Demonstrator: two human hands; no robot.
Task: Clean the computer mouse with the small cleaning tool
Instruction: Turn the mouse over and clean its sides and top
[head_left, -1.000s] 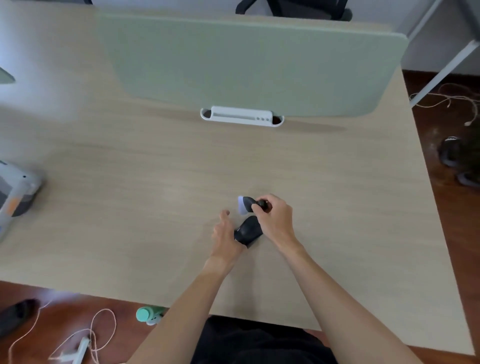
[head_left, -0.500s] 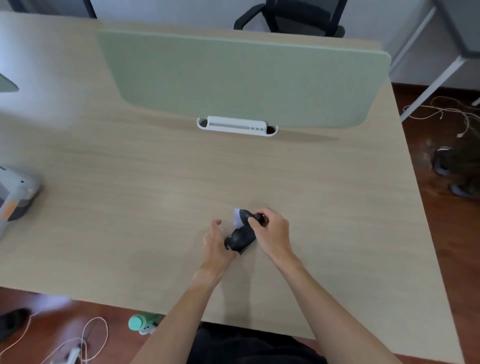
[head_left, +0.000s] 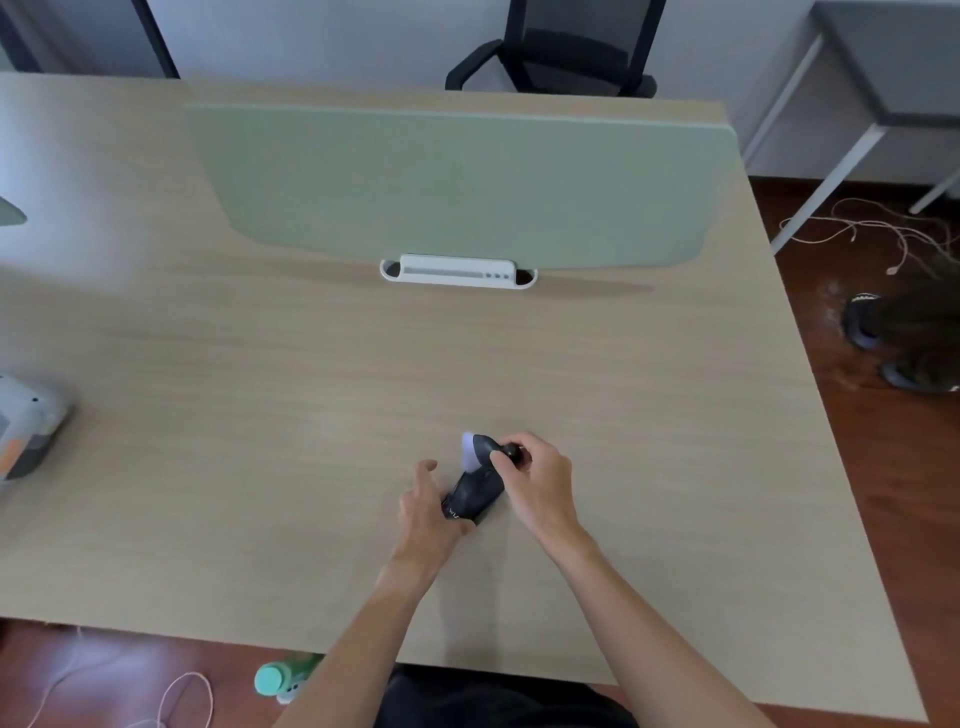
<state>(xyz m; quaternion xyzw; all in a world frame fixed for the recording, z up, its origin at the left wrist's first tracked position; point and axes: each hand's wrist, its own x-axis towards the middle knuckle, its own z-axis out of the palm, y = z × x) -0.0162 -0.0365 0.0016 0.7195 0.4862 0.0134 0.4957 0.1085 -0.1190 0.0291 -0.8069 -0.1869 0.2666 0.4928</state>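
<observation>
Some white lettering (head_left: 453, 515) on the mouse (head_left: 475, 493) by the left hand (head_left: 426, 512) is unreadable.

The wooden desk (head_left: 311, 415) carries a green divider panel (head_left: 457, 182), a grey device (head_left: 26, 426) and a black mouse (head_left: 475, 493).

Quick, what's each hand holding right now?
Left hand: grips the mouse.
Right hand: pinches the cleaning tool.

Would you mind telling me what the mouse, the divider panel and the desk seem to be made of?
Mouse: probably matte black plastic, smooth and dull. Divider panel: seemingly green felt or fabric, no glare. Desk: likely pale wood-grain laminate, faint sheen.
</observation>
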